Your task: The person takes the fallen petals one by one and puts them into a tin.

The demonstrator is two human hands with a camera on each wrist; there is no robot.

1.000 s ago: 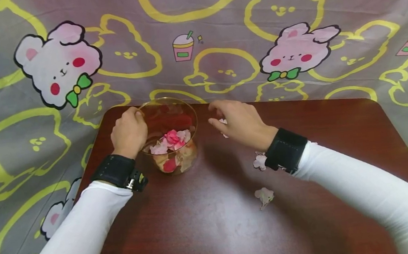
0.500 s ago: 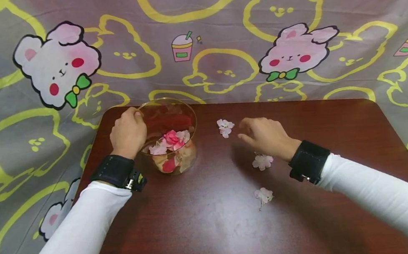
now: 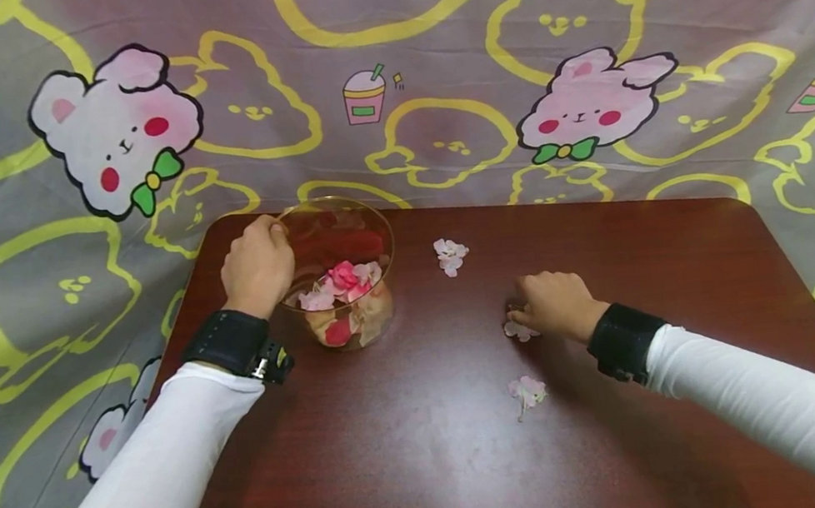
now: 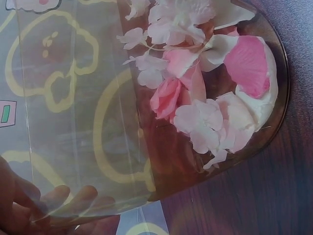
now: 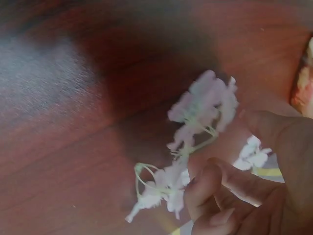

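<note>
My left hand (image 3: pixel 258 267) grips the rim of a transparent bowl (image 3: pixel 330 204) at the table's back left. In the left wrist view, the fingers (image 4: pixel 80 198) show through its clear wall. Pink and white artificial flowers (image 3: pixel 343 282) and petals lie inside the bowl. My right hand (image 3: pixel 557 304) is low over a pale pink artificial flower (image 3: pixel 520 331), partly covering it. The right wrist view shows thumb (image 5: pixel 266 129) and index finger apart beside blurred pale blossoms (image 5: pixel 203 103). A firm pinch on any of them is not visible.
Another pale flower (image 3: pixel 450 256) lies right of the bowl, and one with a stem (image 3: pixel 526 391) lies nearer the front. The dark red-brown table (image 3: pixel 415 454) meets a patterned grey curtain (image 3: pixel 447 73) along its back and left.
My right hand has moved from beside the bowl rightward, then down and nearer to the middle flower. The far flower it covered now shows. The left hand stays on the rim.
</note>
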